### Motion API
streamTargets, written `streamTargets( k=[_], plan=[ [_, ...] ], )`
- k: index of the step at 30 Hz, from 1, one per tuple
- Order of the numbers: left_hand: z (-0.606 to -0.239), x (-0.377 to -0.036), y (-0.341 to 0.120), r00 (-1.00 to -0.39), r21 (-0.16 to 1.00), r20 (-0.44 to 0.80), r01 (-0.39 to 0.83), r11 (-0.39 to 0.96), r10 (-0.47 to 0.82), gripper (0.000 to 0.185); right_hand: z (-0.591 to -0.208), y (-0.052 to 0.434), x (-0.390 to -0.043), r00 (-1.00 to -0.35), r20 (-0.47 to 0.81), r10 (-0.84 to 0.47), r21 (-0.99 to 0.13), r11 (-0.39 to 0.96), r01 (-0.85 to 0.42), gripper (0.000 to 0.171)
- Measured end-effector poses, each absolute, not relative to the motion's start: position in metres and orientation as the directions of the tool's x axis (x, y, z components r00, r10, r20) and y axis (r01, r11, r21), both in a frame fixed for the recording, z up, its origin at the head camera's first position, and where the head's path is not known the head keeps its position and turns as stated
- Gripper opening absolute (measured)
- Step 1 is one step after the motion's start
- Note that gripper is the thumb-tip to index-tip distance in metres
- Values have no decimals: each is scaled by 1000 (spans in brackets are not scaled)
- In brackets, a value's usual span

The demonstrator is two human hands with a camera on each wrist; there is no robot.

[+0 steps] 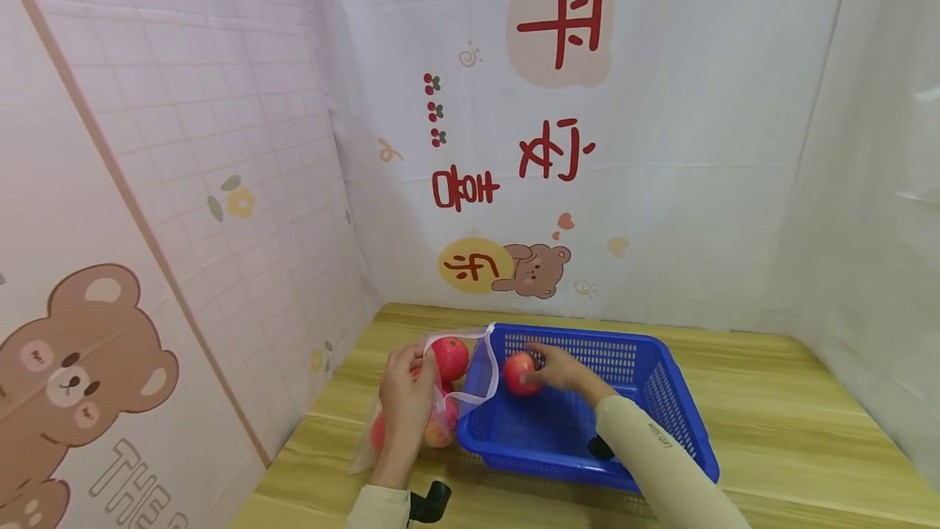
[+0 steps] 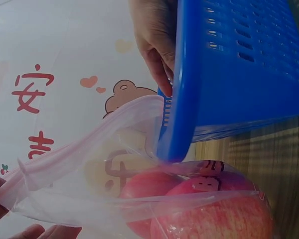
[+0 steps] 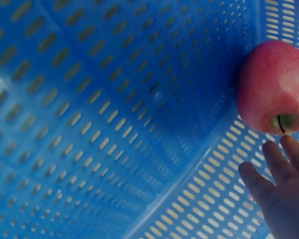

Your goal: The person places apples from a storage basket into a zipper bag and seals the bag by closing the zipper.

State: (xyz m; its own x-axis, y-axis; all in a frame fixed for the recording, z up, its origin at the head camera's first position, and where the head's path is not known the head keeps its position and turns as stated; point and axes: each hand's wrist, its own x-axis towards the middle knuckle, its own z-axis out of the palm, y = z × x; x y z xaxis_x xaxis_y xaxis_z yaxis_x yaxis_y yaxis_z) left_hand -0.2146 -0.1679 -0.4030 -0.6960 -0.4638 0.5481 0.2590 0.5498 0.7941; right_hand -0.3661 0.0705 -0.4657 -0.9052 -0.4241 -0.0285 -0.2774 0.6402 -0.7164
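A clear zip bag holding several red apples lies left of a blue plastic basket. My left hand pinches the bag's edge, and its mouth gapes toward the basket rim. In the left wrist view, apples show through the film under the rim. My right hand reaches inside the basket at a single red apple. The right wrist view shows extended fingers close to this apple's stem end; the thumb is out of sight there.
The basket has slotted walls and stands on a wood-grain table. Printed white cloth hangs behind and along the sides. A small black device sits at my left wrist, and another shows below my right sleeve.
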Motion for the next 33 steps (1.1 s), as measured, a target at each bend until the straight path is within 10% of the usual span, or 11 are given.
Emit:
streamTargets(
  k=[33],
  plan=[
    [-405, -215, -168, -690, 782, 560, 258, 567, -458, 12, -471, 64, -358, -915, -24, -403, -655, 697, -290, 52]
  ],
)
